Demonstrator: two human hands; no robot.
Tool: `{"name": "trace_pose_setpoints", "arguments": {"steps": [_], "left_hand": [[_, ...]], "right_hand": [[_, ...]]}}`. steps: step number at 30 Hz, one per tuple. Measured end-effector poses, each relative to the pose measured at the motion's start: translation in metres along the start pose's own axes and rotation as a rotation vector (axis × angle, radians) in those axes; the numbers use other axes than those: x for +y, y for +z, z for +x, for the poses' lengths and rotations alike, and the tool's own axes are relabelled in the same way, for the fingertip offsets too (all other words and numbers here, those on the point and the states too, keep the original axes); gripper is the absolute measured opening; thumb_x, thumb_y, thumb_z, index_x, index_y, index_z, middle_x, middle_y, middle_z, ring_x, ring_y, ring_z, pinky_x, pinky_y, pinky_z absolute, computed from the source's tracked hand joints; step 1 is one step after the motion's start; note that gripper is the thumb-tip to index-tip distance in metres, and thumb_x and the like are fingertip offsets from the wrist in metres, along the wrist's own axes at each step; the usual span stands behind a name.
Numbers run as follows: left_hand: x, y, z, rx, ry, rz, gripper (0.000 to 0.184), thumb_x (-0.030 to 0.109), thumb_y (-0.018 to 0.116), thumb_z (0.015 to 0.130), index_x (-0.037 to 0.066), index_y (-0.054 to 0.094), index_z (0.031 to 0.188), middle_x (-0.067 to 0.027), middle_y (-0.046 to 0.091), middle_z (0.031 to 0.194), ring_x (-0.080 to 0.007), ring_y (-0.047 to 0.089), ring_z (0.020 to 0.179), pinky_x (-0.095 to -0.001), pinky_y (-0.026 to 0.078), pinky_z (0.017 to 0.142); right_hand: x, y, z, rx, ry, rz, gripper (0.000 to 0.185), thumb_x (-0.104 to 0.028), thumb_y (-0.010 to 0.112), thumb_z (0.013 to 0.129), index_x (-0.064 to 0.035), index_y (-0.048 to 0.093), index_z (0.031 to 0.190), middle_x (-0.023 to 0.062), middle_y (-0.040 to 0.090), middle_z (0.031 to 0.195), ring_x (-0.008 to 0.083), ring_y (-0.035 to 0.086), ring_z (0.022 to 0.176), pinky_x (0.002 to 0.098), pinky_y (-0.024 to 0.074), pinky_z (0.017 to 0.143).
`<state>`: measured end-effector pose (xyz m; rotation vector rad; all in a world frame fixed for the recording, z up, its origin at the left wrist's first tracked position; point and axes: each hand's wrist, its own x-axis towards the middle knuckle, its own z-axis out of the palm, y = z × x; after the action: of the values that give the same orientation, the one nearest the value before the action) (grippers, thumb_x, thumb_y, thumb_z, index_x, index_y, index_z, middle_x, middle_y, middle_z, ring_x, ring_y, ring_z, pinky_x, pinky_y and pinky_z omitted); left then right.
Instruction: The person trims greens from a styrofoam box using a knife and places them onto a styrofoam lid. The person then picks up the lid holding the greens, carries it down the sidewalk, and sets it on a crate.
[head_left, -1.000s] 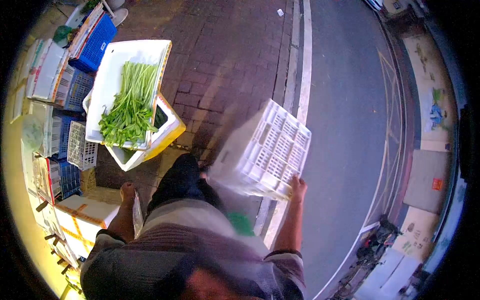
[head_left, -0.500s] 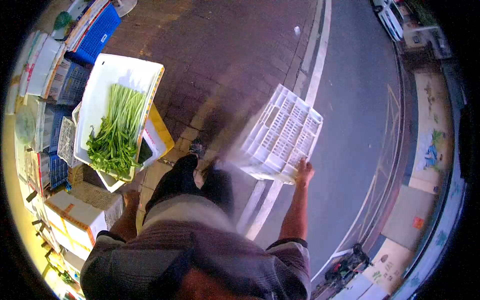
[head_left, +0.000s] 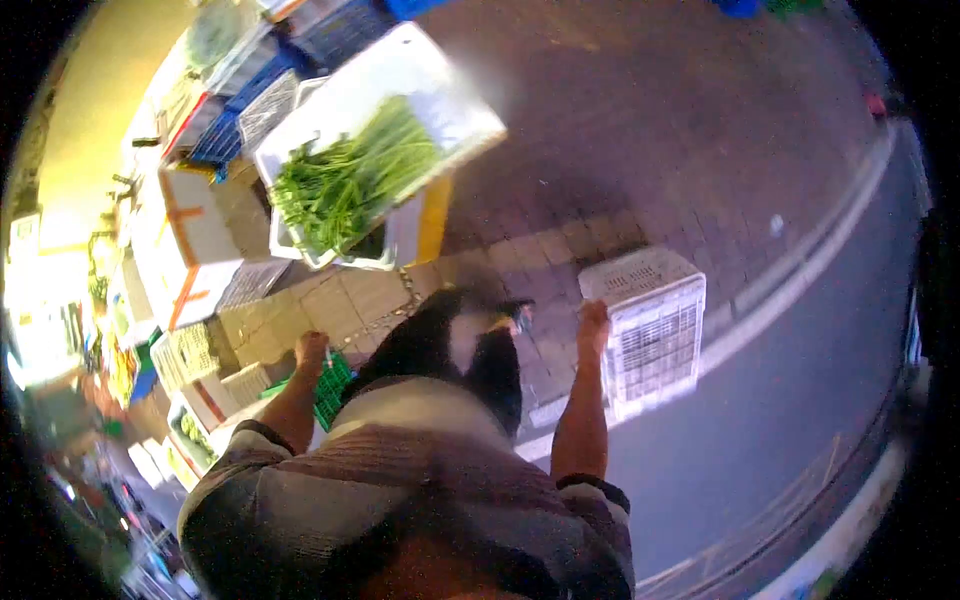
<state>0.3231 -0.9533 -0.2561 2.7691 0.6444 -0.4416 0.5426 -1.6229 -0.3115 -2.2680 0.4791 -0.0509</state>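
My right hand grips the near left edge of a white slatted plastic crate, which hangs out to my right. My left hand is down at my side with its fingers curled; whether anything is in it I cannot make out. Beyond that hand, lower down, a green plastic crate partly shows. Ahead to the left, a white foam box holds a bunch of long-stemmed leafy greens. It sits tilted on other boxes, one with a yellow side.
Stacked blue crates and a taped white carton line the left side. More boxes stand behind my left arm. Brick paving spreads ahead, with a pale kerb and grey road on the right.
My view has turned, so the greens box now appears further right and the road lower. My right hand still holds the white crate, now hanging more upright. My left hand has swung forward.
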Motion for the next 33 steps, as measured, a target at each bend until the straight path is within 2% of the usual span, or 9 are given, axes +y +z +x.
{"name": "trace_pose_setpoints", "arguments": {"steps": [1,3,5,8,15,19,23,26,33], "left_hand": [[0.02,-0.008,-0.014,0.007,-0.088,-0.074,0.029,0.034,0.065,0.072,0.005,0.071,0.077,-0.015,0.069,0.077,-0.0272,0.067,0.072,-0.041,0.051,0.069],[0.043,-0.002,-0.02,-0.068,-0.595,-0.306,0.025,0.031,0.065,0.072,0.008,0.073,0.078,-0.0152,0.07,0.081,-0.0273,0.068,0.078,-0.0405,0.052,0.071],[0.067,-0.016,-0.028,-0.081,-0.567,-0.283,0.027,0.032,0.066,0.073,0.008,0.073,0.082,-0.0156,0.071,0.083,-0.0279,0.069,0.081,-0.0405,0.052,0.073],[0.054,-0.01,-0.042,-0.015,-0.559,-0.333,0.03,0.032,0.066,0.073,0.006,0.073,0.087,-0.0162,0.071,0.083,-0.0295,0.068,0.081,-0.0404,0.052,0.074],[0.049,-0.025,-0.032,-0.035,-0.706,-0.323,0.035,0.031,0.068,0.072,0.003,0.073,0.092,-0.0185,0.071,0.087,-0.0336,0.068,0.086,-0.0407,0.052,0.08],[0.05,-0.056,-0.022,-0.06,-0.908,-0.421,0.034,0.03,0.07,0.072,0.004,0.074,0.093,-0.0167,0.072,0.086,-0.0298,0.068,0.086,-0.0388,0.052,0.08],[-0.057,0.013,-0.038,-0.01,-0.926,-0.595,0.035,0.03,0.07,0.072,0.004,0.074,0.095,-0.0163,0.071,0.086,-0.0286,0.067,0.082,-0.0387,0.051,0.077],[-0.029,-0.029,-0.016,-0.038,-0.95,-0.515,0.035,0.03,0.07,0.072,0.004,0.074,0.095,-0.0158,0.071,0.086,-0.0287,0.067,0.082,-0.039,0.051,0.077],[-0.027,-0.058,0.018,-0.064,-0.629,-0.397,0.034,0.032,0.07,0.072,0.003,0.073,0.09,-0.0139,0.07,0.082,-0.0274,0.064,0.079,-0.0417,0.049,0.075]], "right_hand": [[-0.016,0.038,0.011,-0.188,-0.222,0.069,0.034,-0.034,0.059,0.094,-0.0019,0.057,0.085,0.0044,0.057,0.076,0.017,0.053,0.068,0.0341,0.0499,0.072],[-0.094,0.074,0.009,-0.655,0.184,0.506,0.032,-0.033,0.061,0.094,-0.0021,0.058,0.086,0.0025,0.058,0.073,0.0123,0.052,0.065,0.0318,0.0499,0.067],[-0.112,0.139,-0.004,-0.753,-0.191,0.274,0.033,-0.032,0.063,0.092,0.0008,0.06,0.09,0.0045,0.061,0.072,0.013,0.057,0.064,0.0296,0.0496,0.063],[-0.164,0.168,-0.014,-0.887,-0.14,0.328,0.033,-0.029,0.066,0.091,0.0039,0.062,0.094,0.0056,0.062,0.075,0.0134,0.06,0.068,0.029,0.0483,0.062],[-0.248,0.257,0.003,-0.873,0.33,0.7,0.029,-0.029,0.069,0.089,-0.0031,0.06,0.099,-0.0002,0.054,0.072,0.0106,0.051,0.056,0.0273,0.0384,0.046],[-0.196,0.389,0.033,-0.68,0.103,0.625,0.042,-0.037,0.072,0.086,-0.0058,0.055,0.107,-0.0004,0.05,0.071,0.0092,0.047,0.054,0.0284,0.0353,0.045],[-0.231,0.402,0.046,-0.595,0.262,0.372,0.064,-0.045,0.072,0.083,-0.0022,0.049,0.124,0.0082,0.053,0.103,0.0173,0.052,0.083,0.0344,0.0441,0.065],[-0.228,0.412,0.039,-0.573,0.395,0.315,0.081,-0.051,0.072,0.081,0.0006,0.045,0.137,0.0146,0.055,0.127,0.0235,0.056,0.104,0.0389,0.0507,0.08],[-0.316,0.271,0.027,-0.532,0.244,0.39,0.043,-0.031,0.072,0.084,-0.0002,0.059,0.112,0.0142,0.063,0.09,0.0237,0.059,0.074,0.0401,0.0473,0.065]]}}
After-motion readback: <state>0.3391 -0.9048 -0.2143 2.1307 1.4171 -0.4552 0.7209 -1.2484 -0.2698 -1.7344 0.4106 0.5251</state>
